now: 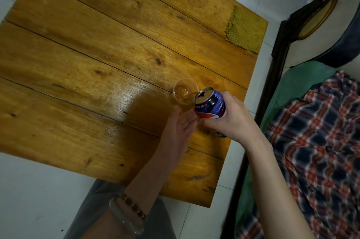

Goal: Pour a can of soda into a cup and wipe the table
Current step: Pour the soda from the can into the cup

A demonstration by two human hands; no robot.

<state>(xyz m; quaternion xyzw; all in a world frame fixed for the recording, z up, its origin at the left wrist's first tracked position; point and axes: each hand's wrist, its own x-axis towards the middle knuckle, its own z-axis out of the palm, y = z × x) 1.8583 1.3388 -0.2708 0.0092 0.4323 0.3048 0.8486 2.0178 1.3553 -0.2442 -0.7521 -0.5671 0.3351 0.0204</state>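
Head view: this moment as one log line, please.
pouring | right hand holds tilted can at cup | left hand open near cup | cloth at far corner

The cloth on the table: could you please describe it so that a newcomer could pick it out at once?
Start from the wooden plank table. At its far right corner, well away from the cup and can, lies the cloth. It is the only flat, woven, yellow-green square, with frayed edges.
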